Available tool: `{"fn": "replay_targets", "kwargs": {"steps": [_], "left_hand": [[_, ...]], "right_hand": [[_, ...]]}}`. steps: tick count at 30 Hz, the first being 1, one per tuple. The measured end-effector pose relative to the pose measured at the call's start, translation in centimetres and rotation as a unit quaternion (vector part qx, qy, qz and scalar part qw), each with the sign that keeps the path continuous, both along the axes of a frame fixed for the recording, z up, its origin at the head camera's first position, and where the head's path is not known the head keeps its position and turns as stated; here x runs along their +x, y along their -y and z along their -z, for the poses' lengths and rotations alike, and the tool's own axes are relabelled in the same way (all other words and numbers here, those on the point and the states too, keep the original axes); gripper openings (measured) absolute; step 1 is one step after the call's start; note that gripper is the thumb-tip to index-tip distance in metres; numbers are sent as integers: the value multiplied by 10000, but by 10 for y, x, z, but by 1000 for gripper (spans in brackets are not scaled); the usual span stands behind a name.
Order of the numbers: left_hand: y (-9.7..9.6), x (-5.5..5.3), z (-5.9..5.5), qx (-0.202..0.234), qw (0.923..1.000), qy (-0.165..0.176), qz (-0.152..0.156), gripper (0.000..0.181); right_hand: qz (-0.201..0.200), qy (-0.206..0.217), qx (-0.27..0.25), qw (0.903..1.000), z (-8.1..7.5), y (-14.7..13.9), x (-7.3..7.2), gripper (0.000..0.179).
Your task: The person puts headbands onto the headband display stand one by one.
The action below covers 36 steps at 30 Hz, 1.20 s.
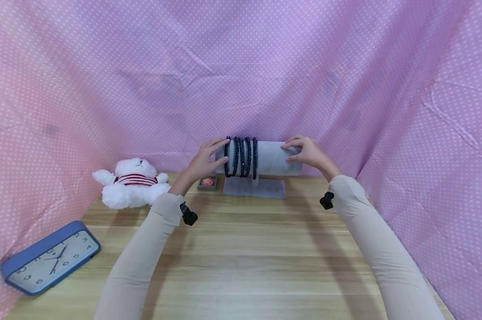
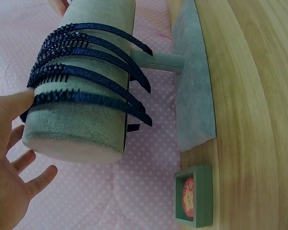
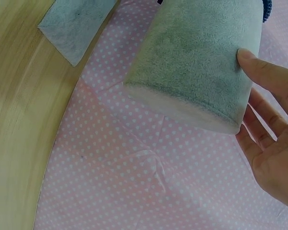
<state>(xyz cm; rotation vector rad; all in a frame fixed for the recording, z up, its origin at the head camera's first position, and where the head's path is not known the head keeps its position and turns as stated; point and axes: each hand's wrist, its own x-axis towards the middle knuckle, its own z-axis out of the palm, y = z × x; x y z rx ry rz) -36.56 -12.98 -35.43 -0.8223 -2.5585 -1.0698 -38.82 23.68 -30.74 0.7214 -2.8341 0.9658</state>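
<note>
A grey plush headband stand [image 1: 278, 158], a horizontal roll on a post and flat base, stands at the back of the table. Several dark navy beaded headbands [image 2: 79, 51] hang over its left half. My left hand [image 1: 204, 161] is at the left end, with thumb and fingers on the outermost headband [image 2: 96, 99]; some of its fingers spread past the roll's end. At the opposite end my right hand [image 3: 276, 129] holds the bare part of the roll. Its thumb presses the plush, and the other fingers are partly hidden behind it.
Left of the stand's base lies a small green box [image 2: 204, 196] with a star picture. A white plush bear [image 1: 134, 189] in a striped shirt sits further left. Nearer is a blue clock [image 1: 53, 258]. Pink dotted cloth [image 1: 241, 80] surrounds the wooden table [image 1: 248, 249].
</note>
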Motion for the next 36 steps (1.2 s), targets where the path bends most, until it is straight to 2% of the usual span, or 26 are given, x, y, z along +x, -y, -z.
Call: {"fn": "replay_targets", "kwargs": {"steps": [11, 18, 23, 27, 33, 36], "left_hand": [[10, 0, 0, 91, 9999, -82, -89, 51], [23, 5, -7, -5, 9994, 12, -335, 52], [35, 8, -12, -207, 9982, -158, -544, 49], [45, 12, -14, -482, 9949, -315, -833, 48], [62, 16, -10, -914, 9851, -830, -1195, 47], [68, 20, -8, -1119, 9798, -921, -1376, 47]], "right_hand": [[-26, -12, -105, 9999, 3, 0, -2, 46], [-133, -86, -216, 9996, 4, -3, 0, 43], [-140, -290, -360, 9988, 5, -7, 3, 39], [-75, -490, -343, 9982, 10, -15, 5, 44], [374, -480, -572, 9965, 27, -38, 10, 54], [601, -581, -600, 9947, 36, -52, 13, 55]]}}
